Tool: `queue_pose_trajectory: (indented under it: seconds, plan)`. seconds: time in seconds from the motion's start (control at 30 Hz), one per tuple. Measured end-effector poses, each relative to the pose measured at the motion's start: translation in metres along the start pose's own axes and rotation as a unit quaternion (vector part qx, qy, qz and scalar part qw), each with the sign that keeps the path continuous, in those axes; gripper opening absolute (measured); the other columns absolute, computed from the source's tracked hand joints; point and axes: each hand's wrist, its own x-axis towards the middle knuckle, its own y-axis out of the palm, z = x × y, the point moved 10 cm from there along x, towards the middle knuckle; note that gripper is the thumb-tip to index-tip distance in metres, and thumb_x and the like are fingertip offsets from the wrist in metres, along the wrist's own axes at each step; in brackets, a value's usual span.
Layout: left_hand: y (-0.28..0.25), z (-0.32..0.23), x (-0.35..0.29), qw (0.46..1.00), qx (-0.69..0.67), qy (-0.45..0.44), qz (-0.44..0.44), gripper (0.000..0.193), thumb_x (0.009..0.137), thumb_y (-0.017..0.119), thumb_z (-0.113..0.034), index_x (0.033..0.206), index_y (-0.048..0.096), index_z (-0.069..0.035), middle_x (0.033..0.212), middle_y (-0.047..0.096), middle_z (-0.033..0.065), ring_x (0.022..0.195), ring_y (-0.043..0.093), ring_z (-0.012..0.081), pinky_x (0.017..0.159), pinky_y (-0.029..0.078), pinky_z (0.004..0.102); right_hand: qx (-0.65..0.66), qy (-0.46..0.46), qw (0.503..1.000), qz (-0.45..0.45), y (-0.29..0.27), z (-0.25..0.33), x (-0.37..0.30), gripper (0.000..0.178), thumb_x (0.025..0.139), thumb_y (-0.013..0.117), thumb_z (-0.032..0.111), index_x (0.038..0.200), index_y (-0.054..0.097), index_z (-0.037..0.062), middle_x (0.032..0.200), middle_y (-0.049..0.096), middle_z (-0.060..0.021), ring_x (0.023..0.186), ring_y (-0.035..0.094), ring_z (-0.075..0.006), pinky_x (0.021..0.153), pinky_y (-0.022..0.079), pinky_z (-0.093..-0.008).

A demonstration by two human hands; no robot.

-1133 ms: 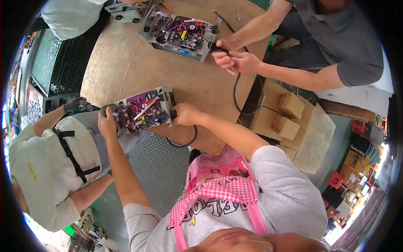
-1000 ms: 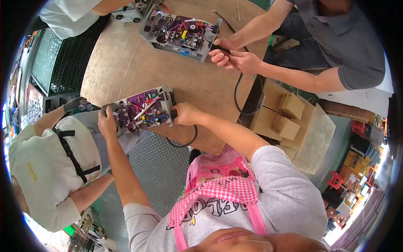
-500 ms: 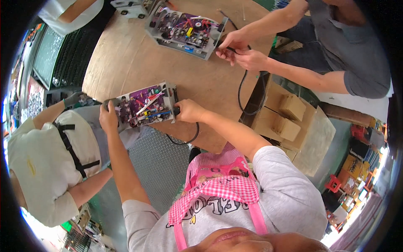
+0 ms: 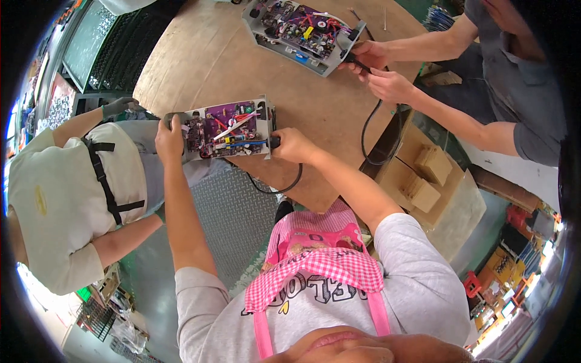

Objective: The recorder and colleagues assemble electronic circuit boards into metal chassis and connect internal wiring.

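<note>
Head view: nearest is the wearer's pink apron (image 4: 315,266), its bib at the lower middle. Beyond it, a black cable (image 4: 298,176) loops below the right hand (image 4: 293,145). The fingers of that hand are bent around a black plug (image 4: 275,141), closed on it with little gap. The plug stands against the right end plate of the metal-cased unit (image 4: 209,151); whether it is fully seated cannot be told.

The left hand (image 4: 169,138) grips the unit's opposite end. Its thumb lies upward along that end; the remaining fingers are partly hidden, so their spread cannot be told. The unit therefore lies between the two hands, tilted slightly, right end higher in view. Its open top shows a purple circuit board (image 4: 216,126) crossed by a white strip and red and blue wires. It overlaps the edge of the wooden table (image 4: 315,109); whether it rests there cannot be told.

To the left, a co-worker in a pale top (image 4: 66,199) sits close beside the unit. To the right stands an open cardboard box (image 4: 396,181). Farther off, another co-worker's hands (image 4: 390,86) hold a black cord at a second unit (image 4: 290,53), well apart from the first.
</note>
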Motion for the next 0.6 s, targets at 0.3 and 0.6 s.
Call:
queue_pose_trajectory:
  seconds: [0.3, 0.6]
  plan:
    - [-0.0008, 0.0074, 0.0032, 0.998, 0.013, 0.017, -0.060, 0.056, 0.088, 0.050, -0.050, 0.118, 0.059, -0.003, 0.108, 0.063, 0.0266, 0.104, 0.058, 0.0438, 0.087, 0.045, 0.0489, -0.007, 0.019, 1.000, 0.005, -0.0028, -0.0030, 0.0008, 0.036, 0.066, 0.068, 0.028, 0.087, 0.068, -0.0002, 0.085, 0.063, -0.0254, 0.084, 0.061, -0.0428, 0.075, 0.050, -0.0460]
    - [0.0028, 0.0015, 0.0021, 1.000, -0.003, 0.008, -0.006, 0.055, 0.089, 0.051, -0.050, 0.117, 0.060, -0.004, 0.108, 0.064, 0.0233, 0.103, 0.059, 0.0415, 0.087, 0.045, 0.0467, -0.008, -0.018, 1.000, -0.024, -0.0040, -0.0016, 0.0005, 0.039, 0.066, 0.067, 0.027, 0.091, 0.066, -0.0024, 0.091, 0.063, -0.0261, 0.089, 0.060, -0.0422, 0.077, 0.049, -0.0449]
